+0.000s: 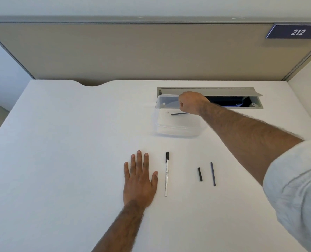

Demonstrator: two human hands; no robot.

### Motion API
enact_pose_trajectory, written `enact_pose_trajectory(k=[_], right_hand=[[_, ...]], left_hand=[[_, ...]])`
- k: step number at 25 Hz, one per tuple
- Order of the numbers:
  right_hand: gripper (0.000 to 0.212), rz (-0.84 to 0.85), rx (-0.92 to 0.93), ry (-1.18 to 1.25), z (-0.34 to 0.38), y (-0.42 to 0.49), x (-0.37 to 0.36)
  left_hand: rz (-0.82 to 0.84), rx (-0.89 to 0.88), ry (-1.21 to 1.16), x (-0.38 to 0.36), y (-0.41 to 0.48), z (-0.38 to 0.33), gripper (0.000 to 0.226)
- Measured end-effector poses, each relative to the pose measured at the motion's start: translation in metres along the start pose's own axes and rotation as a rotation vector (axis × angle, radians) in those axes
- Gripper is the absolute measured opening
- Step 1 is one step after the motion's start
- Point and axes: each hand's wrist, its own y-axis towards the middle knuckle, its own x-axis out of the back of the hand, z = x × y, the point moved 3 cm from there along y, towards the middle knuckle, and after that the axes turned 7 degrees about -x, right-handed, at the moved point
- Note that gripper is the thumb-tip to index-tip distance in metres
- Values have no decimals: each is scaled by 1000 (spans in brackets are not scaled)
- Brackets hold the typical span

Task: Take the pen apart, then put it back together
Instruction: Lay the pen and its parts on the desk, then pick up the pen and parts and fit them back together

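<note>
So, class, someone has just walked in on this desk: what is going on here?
A person sits at a white desk. The left hand lies flat, palm down, beside a white pen with a black cap. The right hand reaches into a clear plastic container, fingers closed at a thin dark rod. Two more dark pieces, a short black stub and a longer thin rod, lie apart on the desk.
</note>
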Motion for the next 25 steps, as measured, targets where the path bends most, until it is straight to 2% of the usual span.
enact_pose_trajectory(k=[5, 7, 9, 10, 12, 14, 16, 21, 25], right_hand=[[12, -202, -131, 488, -12, -39, 21], [11, -330, -127, 641, -9, -77, 26], [10, -382, -115, 763, 5, -121, 12], [9, -353, -136, 796, 16, -142, -4], [11, -185, -244, 777, 45, -179, -48], [15, 30, -358, 663, 75, -209, -92], [21, 149, -424, 585, 96, -225, -120], [36, 121, -548, 539, 107, -225, -127], [31, 104, -581, 525, 113, -219, -117]], left_hand=[[2, 0, -8, 1, 0, -1, 70], [4, 3, -2, 0, 0, 0, 70], [4, 6, -7, 0, 1, -1, 70], [6, 6, -8, 0, 1, -1, 70], [9, 6, -10, 0, 1, 0, 70], [14, 5, -12, -2, 1, 1, 70], [20, 1, -24, -1, 2, 1, 70], [21, -36, -126, 5, -1, 5, 63], [-3, -73, -234, 14, -5, 9, 57]])
